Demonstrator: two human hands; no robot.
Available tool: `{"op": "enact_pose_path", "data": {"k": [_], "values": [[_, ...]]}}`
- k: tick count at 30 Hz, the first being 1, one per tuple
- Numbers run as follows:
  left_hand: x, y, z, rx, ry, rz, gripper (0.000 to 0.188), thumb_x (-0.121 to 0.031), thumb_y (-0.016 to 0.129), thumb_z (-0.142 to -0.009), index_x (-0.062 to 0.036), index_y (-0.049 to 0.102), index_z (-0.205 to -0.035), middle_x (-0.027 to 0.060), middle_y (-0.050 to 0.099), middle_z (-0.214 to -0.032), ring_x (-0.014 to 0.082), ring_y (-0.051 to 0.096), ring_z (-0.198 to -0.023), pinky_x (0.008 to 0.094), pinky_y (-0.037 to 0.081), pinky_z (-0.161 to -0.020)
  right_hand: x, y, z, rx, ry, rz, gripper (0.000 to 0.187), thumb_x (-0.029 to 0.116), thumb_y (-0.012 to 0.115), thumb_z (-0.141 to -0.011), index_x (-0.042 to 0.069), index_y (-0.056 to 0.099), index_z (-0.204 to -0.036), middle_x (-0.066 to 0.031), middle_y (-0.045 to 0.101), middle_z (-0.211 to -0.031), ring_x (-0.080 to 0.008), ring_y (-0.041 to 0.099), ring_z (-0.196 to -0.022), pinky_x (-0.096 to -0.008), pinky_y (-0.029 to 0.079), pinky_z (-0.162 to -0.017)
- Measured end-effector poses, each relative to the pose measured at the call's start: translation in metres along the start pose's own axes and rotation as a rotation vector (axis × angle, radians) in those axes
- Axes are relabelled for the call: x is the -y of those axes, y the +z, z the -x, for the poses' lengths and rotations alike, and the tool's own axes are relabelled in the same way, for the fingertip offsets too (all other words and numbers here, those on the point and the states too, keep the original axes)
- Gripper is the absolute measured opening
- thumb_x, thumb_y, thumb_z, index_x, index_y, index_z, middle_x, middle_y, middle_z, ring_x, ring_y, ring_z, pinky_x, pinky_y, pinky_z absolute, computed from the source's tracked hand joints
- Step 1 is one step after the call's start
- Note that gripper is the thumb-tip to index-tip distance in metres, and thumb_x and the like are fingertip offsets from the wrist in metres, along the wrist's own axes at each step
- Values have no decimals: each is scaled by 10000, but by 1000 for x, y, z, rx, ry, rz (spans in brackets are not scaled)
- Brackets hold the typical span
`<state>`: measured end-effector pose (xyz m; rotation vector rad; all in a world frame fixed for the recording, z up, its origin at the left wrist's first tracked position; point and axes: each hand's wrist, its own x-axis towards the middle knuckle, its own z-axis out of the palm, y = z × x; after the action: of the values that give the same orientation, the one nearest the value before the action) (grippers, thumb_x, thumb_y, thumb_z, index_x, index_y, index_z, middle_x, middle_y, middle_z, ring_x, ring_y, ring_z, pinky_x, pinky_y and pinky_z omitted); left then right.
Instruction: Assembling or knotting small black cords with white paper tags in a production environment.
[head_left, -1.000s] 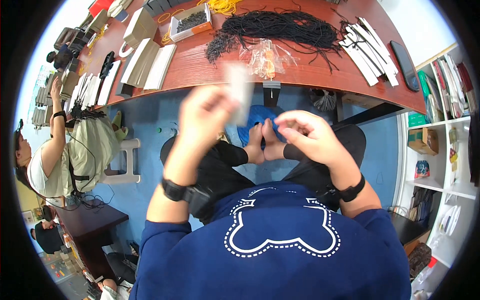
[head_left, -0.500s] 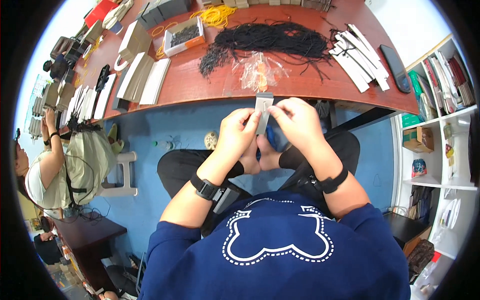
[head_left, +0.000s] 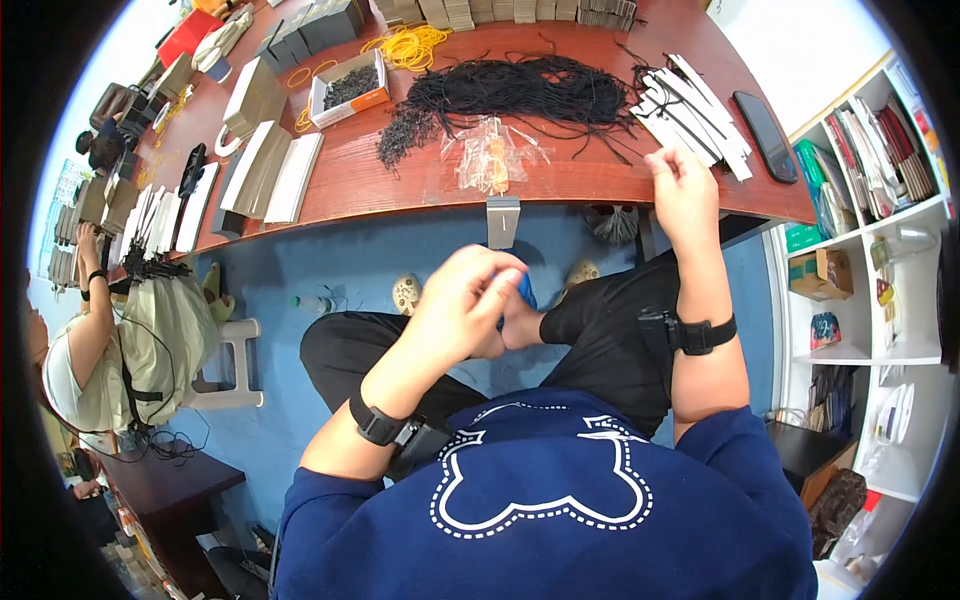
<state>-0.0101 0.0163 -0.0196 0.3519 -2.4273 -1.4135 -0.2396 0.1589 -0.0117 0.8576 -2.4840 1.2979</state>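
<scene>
My left hand is over my lap, its fingers curled and the thumb against the index finger. Whatever it may hold does not show. Raised at the table's front edge, my right hand has its fingertips pinched together; I cannot make out anything between them. Just beyond it lie white strips with black cords across them. A grey rectangular piece with a thin pale mark projects from the table edge, ahead of my left hand and apart from it. Behind this piece lies clear plastic film with an orange item.
On the red-brown table are a black cord bundle, a box of small dark pieces, yellow bands, card stacks and a phone. Shelves stand right. A co-worker works at left.
My hands have parted from the grey piece at the table edge. The right hand swung right toward the white strips; the left drew back slightly nearer my body. The view shifted a little.
</scene>
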Motion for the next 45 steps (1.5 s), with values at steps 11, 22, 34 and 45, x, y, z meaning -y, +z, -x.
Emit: {"op": "enact_pose_path", "data": {"k": [11,22,34,45], "values": [[-46,54,-104,5,-400,1212,235,-243,479,-920,-47,566,-1017,-30,539,-757,51,477,-589,181,424,-505,12,-55,54,304,81,-855,108,155,501,-883,58,501,-835,-71,543,-939,-108,489,-694,-206,402,-544],[-4,-56,-57,-495,-207,968,219,-184,531,-894,-17,553,-1034,-11,546,-812,35,457,-620,163,390,-510,-19,-78,41,370,279,-1552,201,174,512,-869,96,375,-745,-10,390,-721,-76,378,-600,-187,341,-504],[2,0,18,-138,78,202,109,-29,589,-823,-6,655,-905,45,610,-893,62,520,-686,188,414,-586,66,16,90,816,312,-1133,214,21,544,-833,41,421,-1007,-111,633,-817,-66,521,-553,-186,427,-486],[4,0,23,-67,-217,573,112,-48,610,-813,1,659,-900,20,595,-824,68,514,-687,187,403,-598,72,28,90,1033,449,-1049,167,41,536,-854,59,374,-894,-120,631,-757,-70,520,-486,-191,411,-421]]}}
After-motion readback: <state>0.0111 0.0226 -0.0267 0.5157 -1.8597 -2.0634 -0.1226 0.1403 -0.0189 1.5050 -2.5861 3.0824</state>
